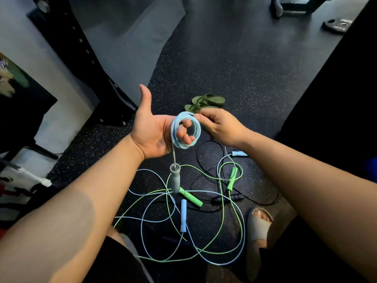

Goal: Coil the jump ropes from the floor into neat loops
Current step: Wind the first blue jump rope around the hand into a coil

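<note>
Light, springy and likely quick to unwind, the pale blue jump rope (184, 131) sits coiled round the fingers of the wide-spread left hand (152, 131) while the right hand (219, 125) pinches its gathered strands, probably the surest hold, above other ropes (183, 215) tangled below.

Glossy plastic blue cord (184, 130), matt foam-like handle (175, 178) — speckled rubbery floor (234, 64)
</note>
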{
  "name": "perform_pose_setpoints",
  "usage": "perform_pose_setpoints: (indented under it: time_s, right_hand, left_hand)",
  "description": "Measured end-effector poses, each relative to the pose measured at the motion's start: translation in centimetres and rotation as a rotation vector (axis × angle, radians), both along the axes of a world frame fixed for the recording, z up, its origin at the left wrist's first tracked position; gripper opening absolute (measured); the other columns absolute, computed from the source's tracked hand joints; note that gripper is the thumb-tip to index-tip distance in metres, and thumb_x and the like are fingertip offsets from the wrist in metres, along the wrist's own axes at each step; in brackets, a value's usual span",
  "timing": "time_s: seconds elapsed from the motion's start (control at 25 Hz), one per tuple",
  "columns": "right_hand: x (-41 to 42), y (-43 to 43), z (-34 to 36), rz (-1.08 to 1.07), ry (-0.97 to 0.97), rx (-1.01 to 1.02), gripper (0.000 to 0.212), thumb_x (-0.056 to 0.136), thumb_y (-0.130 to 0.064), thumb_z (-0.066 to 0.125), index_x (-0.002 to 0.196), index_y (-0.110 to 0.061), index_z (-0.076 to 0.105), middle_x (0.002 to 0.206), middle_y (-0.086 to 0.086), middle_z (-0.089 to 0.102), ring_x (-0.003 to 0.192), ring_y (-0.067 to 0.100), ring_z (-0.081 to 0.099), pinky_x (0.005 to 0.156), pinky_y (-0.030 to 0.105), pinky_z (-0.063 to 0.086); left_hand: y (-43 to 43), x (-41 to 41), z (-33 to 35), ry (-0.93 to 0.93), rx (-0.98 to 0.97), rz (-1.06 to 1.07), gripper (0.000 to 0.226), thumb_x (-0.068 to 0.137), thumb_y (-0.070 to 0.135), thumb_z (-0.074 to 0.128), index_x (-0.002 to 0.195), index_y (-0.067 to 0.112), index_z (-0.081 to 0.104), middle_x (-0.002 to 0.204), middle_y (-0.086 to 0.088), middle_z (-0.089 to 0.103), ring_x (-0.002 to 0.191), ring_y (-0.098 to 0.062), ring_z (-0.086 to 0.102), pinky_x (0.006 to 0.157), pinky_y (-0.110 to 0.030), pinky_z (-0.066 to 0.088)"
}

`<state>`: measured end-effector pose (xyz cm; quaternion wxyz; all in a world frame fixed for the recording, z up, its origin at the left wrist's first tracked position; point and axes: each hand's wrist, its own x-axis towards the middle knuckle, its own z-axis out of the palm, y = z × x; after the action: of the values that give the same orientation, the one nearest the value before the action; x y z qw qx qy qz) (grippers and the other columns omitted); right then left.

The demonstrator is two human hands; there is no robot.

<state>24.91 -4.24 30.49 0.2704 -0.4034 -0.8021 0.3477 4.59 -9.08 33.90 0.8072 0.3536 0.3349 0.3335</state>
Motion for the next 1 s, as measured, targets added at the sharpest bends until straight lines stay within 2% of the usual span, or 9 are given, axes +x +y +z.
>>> perform_pose_setpoints:
  time_s: [0.2, 0.32, 0.4, 0.52, 0.64, 0.72, 0.8, 0.88, 1.0]
  right_hand:
    - [0.1, 0.3, -2.3, -0.01, -0.113, -0.151, 0.025, 0.106, -0.031, 0.041, 0.087, -0.023, 0.056, 0.06, -0.006, 0.05, 0.051, 0.006, 0.048, 0.059, 0.032, 0.045]
    - [-0.7, -0.7, -2.9, 0.103, -0.268, -0.254, 0.025, 0.106, -0.028, 0.042, 0.099, -0.014, 0.062, 0.061, 0.003, 0.056, 0.054, 0.015, 0.053, 0.057, 0.029, 0.045]
    - [-1.4, -1.5, -2.5, 0.193, -0.359, -0.248, 0.023, 0.104, -0.027, 0.045, 0.102, -0.015, 0.065, 0.06, -0.001, 0.057, 0.049, 0.007, 0.053, 0.055, 0.024, 0.044]
    - [-2.1, -2.1, -0.8, 0.244, -0.416, -0.076, 0.023, 0.103, -0.025, 0.048, 0.102, -0.01, 0.065, 0.064, -0.006, 0.054, 0.051, 0.0, 0.054, 0.054, 0.02, 0.041]
    - [-2.4, -2.2, 0.6, 0.237, -0.431, 0.133, 0.03, 0.102, -0.031, 0.049, 0.097, -0.007, 0.067, 0.073, 0.001, 0.062, 0.065, 0.018, 0.056, 0.064, 0.035, 0.043]
    - [-2.3, -2.3, 0.9, 0.203, -0.372, 0.226, 0.03, 0.1, -0.032, 0.053, 0.092, -0.008, 0.069, 0.069, 0.0, 0.062, 0.06, 0.02, 0.052, 0.056, 0.033, 0.036]
    - [-2.2, -2.5, 1.3, 0.148, -0.295, 0.305, 0.024, 0.096, -0.033, 0.062, 0.092, -0.012, 0.072, 0.069, -0.003, 0.062, 0.058, 0.013, 0.048, 0.05, 0.024, 0.032]
    - [-1.8, -2.1, 1.7, 0.09, -0.237, 0.33, 0.027, 0.09, -0.044, 0.069, 0.088, -0.017, 0.074, 0.072, -0.005, 0.068, 0.059, 0.01, 0.053, 0.051, 0.024, 0.038]
    - [-1.1, -1.2, 2.0, 0.076, -0.156, 0.299, 0.037, 0.077, -0.057, 0.075, 0.076, -0.021, 0.069, 0.067, -0.008, 0.067, 0.061, 0.012, 0.061, 0.055, 0.032, 0.048]
  left_hand:
    - [0.9, -0.8, -0.1, -0.289, -0.013, 0.34, 0.117, 0.062, 0.103, 0.019, 0.089, -0.001, 0.065, 0.07, -0.007, 0.065, 0.08, -0.026, 0.06, 0.087, -0.034, 0.053]
    - [1.0, -1.6, 0.0, -0.406, 0.037, 0.475, 0.114, 0.067, 0.1, 0.024, 0.103, 0.0, 0.066, 0.093, -0.012, 0.07, 0.102, -0.033, 0.067, 0.103, -0.038, 0.049]
    - [1.2, -1.7, 0.0, -0.41, 0.077, 0.554, 0.115, 0.071, 0.098, 0.024, 0.117, 0.0, 0.061, 0.108, -0.016, 0.067, 0.118, -0.038, 0.063, 0.111, -0.043, 0.043]
    - [1.8, -1.4, -0.4, -0.226, 0.114, 0.664, 0.116, 0.078, 0.092, 0.016, 0.131, -0.007, 0.046, 0.108, -0.023, 0.069, 0.112, -0.037, 0.067, 0.111, -0.052, 0.043]
    - [1.9, -0.7, -1.2, 0.217, 0.146, 0.584, 0.116, 0.082, 0.086, -0.002, 0.131, -0.008, 0.045, 0.111, -0.025, 0.072, 0.112, -0.033, 0.069, 0.115, -0.047, 0.038]
    - [1.9, -0.6, -1.8, 0.421, 0.109, 0.458, 0.12, 0.08, 0.087, -0.008, 0.13, -0.007, 0.048, 0.113, -0.024, 0.072, 0.113, -0.031, 0.069, 0.116, -0.044, 0.033]
    - [2.0, -0.7, -2.1, 0.516, 0.074, 0.256, 0.132, 0.072, 0.093, -0.011, 0.131, -0.009, 0.05, 0.116, -0.026, 0.071, 0.117, -0.03, 0.066, 0.12, -0.045, 0.026]
    - [1.9, -0.8, -2.0, 0.559, 0.093, 0.011, 0.143, 0.062, 0.097, -0.014, 0.117, -0.011, 0.062, 0.116, -0.033, 0.067, 0.118, -0.033, 0.064, 0.121, -0.047, 0.023]
    - [1.1, -0.4, -1.3, 0.539, 0.068, -0.214, 0.136, 0.063, 0.096, -0.017, 0.096, -0.008, 0.066, 0.094, -0.029, 0.068, 0.099, -0.038, 0.068, 0.099, -0.04, 0.046]
